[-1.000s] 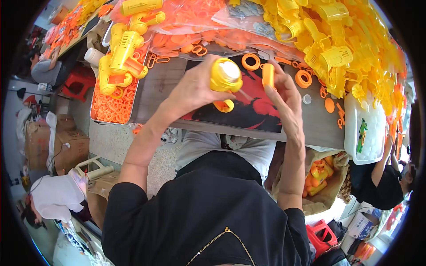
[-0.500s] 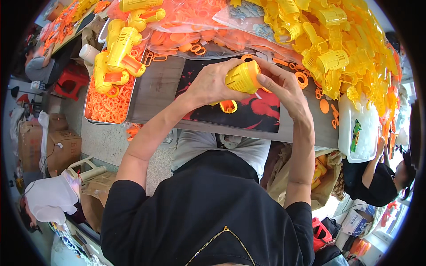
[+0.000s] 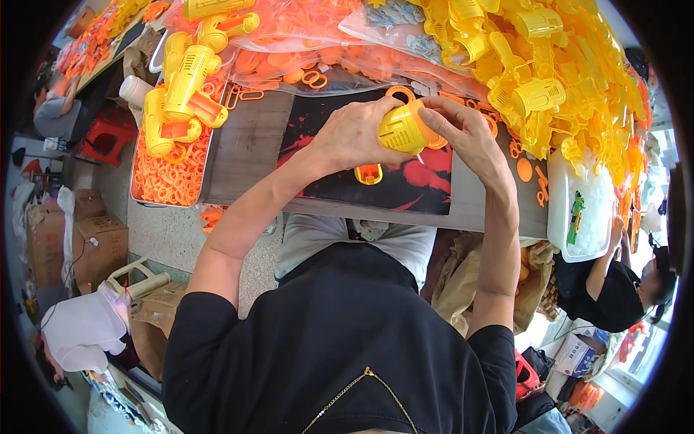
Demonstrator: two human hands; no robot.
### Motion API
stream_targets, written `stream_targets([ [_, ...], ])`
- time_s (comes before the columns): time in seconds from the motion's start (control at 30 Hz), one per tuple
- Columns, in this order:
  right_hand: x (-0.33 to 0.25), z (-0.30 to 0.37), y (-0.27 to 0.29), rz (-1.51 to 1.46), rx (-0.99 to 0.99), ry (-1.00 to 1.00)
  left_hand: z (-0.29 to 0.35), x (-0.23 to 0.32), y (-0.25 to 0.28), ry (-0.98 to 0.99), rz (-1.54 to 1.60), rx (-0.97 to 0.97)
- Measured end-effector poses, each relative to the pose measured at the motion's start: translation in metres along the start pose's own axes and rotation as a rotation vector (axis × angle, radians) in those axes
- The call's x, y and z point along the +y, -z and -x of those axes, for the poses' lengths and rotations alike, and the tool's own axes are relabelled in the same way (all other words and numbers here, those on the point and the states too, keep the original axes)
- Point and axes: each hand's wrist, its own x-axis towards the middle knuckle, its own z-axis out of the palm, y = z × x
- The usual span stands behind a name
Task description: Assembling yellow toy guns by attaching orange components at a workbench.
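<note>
Over the dark mat with red patches (image 3: 340,189), I hold a yellow plastic toy gun body (image 3: 399,132) with vent slots and an orange cap (image 3: 426,129) at its right end. My left hand (image 3: 352,136) is closed round the yellow body from the left. My right hand (image 3: 466,132) grips the orange cap, thumb on the near side; its other fingers are partly hidden. A yellow handle-like part with orange inside (image 3: 369,174) shows below my left hand; whether it joins the body I cannot tell. An orange ring (image 3: 400,94) lies just beyond the body.
Left stands a metal tray (image 3: 206,170) of small orange parts, with assembled yellow toy guns (image 3: 189,81) across it. Bags of orange parts (image 3: 311,61) line the back. Yellow shells (image 3: 538,94) heap at right, above a white bin (image 3: 560,217). A co-worker (image 3: 614,296) sits at right.
The toy gun body has shifted slightly right and turned, so its orange cap faces more toward the near right. My right hand has rotated with it, its fingers still on the cap.
</note>
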Motion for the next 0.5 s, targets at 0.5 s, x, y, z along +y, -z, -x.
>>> stream_targets([
  [0.5, 0.016, -0.01, -0.015, -0.029, 0.14, 0.054, 0.0, -0.003, -0.002, -0.086, -0.046, 0.058],
])
